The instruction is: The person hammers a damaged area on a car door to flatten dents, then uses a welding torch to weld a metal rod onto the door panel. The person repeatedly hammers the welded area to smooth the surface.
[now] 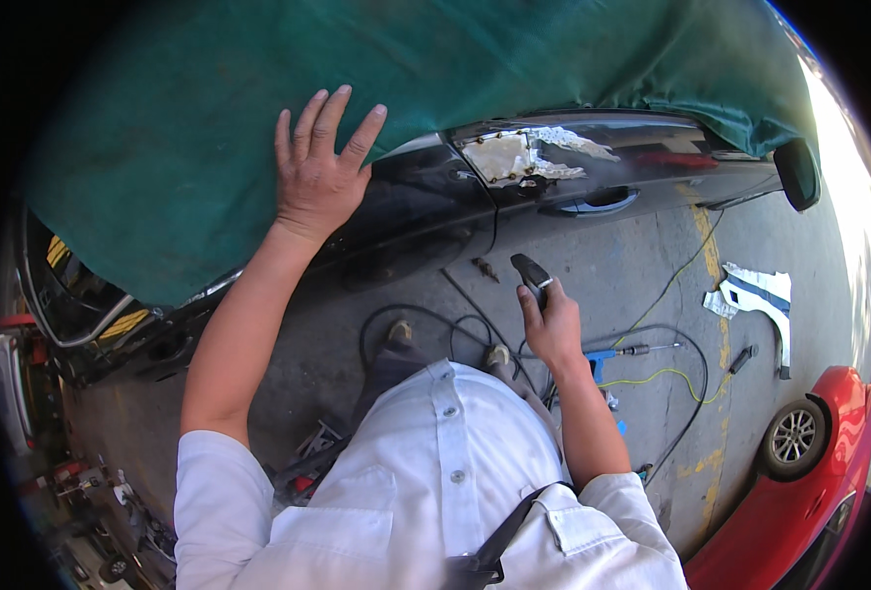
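Observation:
My left hand (322, 172) lies with spread fingers on the green cover (189, 118) draped over a dark car. It holds nothing. My right hand (553, 329) is closed around a short black tool with a blunt, wedge-shaped head (530, 271); its exact kind cannot be made out, and the grip hides the rest of it. That hand is held in front of my body, below the car's door handle (593, 203) in the picture. Just above the handle, the dark door (652, 157) has a bare, rough metal patch (499, 157) with brownish spots along its edges.
A blue gun-like tool with a metal rod (600, 362) lies on the grey floor among looping black cables (686, 433) and a yellow-green cord (666, 374). Farther right are a white fender panel (775, 307) and a red car (809, 501). The side mirror (797, 175) juts out.

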{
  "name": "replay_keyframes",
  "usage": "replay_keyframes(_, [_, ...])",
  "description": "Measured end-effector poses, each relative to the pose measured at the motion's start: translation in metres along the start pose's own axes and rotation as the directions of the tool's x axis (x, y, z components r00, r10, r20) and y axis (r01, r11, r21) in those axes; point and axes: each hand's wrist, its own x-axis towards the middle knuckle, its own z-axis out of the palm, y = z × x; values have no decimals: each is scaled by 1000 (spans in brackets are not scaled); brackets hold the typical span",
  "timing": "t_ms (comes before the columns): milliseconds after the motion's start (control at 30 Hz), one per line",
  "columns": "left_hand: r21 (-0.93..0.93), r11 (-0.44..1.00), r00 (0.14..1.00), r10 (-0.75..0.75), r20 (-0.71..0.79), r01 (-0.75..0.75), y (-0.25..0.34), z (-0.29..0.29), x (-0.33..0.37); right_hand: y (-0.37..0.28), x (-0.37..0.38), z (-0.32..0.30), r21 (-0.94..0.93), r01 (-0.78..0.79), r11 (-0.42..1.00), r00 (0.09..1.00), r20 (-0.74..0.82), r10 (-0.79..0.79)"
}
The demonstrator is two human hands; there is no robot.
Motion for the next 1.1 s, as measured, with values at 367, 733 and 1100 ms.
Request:
replay_keyframes(367, [135,986,994,98,36,-103,-49,19,16,-25,12,7,87,25,996,999,34,-28])
replay_keyframes(733, [-15,999,998,-42,55,43,-6,-15,-2,-24,-3,-1,79,12,997,998,64,-17])
replay_keyframes(1100, [-199,920,941,333,-63,-339,47,-10,-14,-38,20,6,193,114,975,992,-70,-102])
